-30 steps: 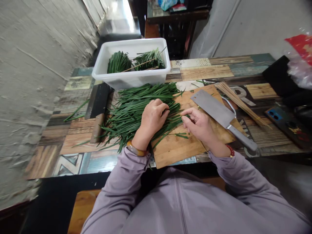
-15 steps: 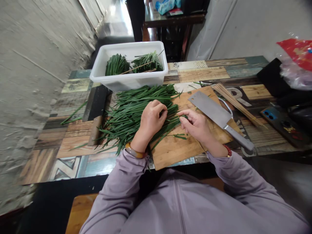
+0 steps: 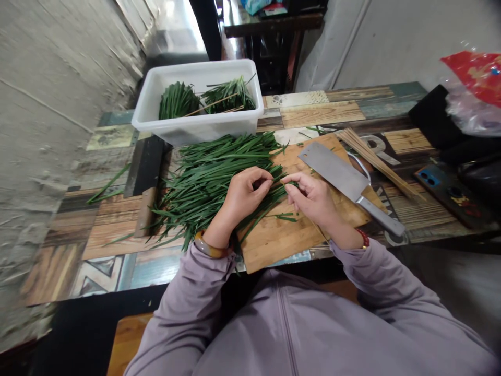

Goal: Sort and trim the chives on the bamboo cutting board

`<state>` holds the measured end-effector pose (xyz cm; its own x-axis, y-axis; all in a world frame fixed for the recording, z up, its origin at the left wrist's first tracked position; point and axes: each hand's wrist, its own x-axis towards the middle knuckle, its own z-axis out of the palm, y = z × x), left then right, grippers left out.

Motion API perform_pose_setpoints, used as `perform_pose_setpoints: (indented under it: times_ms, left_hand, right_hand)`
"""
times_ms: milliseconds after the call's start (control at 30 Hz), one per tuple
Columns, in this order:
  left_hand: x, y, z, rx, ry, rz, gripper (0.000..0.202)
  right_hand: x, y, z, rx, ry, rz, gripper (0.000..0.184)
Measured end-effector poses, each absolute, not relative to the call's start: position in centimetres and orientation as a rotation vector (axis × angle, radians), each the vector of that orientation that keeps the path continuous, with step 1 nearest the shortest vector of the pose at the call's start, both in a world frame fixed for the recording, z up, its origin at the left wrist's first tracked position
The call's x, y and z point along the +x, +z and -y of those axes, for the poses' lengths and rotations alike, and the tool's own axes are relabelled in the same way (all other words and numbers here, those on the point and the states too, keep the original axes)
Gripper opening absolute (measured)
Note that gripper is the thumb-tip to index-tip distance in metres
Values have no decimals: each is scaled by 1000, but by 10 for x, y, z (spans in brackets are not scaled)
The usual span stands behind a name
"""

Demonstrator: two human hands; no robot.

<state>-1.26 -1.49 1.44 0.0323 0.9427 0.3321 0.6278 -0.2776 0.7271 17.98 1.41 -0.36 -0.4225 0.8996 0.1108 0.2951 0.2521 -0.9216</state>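
Note:
A big heap of green chive leaves (image 3: 203,183) lies across the table and the left part of a wooden cutting board (image 3: 282,235). My left hand (image 3: 242,196) rests on the heap's right end with its fingers curled, pinching some leaves. My right hand (image 3: 311,198) hovers over the board just right of it, thumb and forefinger pinched on the cut ends of a few chive leaves. The two hands nearly touch. A steel cleaver (image 3: 344,177) lies flat on the board right of my right hand.
A white plastic tub (image 3: 195,122) with bundled chives on skewers stands behind the heap. Bamboo skewers (image 3: 376,159) lie right of the cleaver. A phone (image 3: 450,196), a black bag and a red plastic bag sit at the far right. A rough wall runs along the left.
My left hand has slid a little right and lifted its fingers into a pinch; my right hand moved slightly left and up toward it. The view shifted a bit.

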Motion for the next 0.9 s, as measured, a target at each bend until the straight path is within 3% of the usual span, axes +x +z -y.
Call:
perform_pose_setpoints:
  times_ms: [900]
  left_hand:
    - [-10,11,16,1985,1188,-1510,14]
  right_hand:
    - [178,-3,-16,-1109,1172,1869,20]
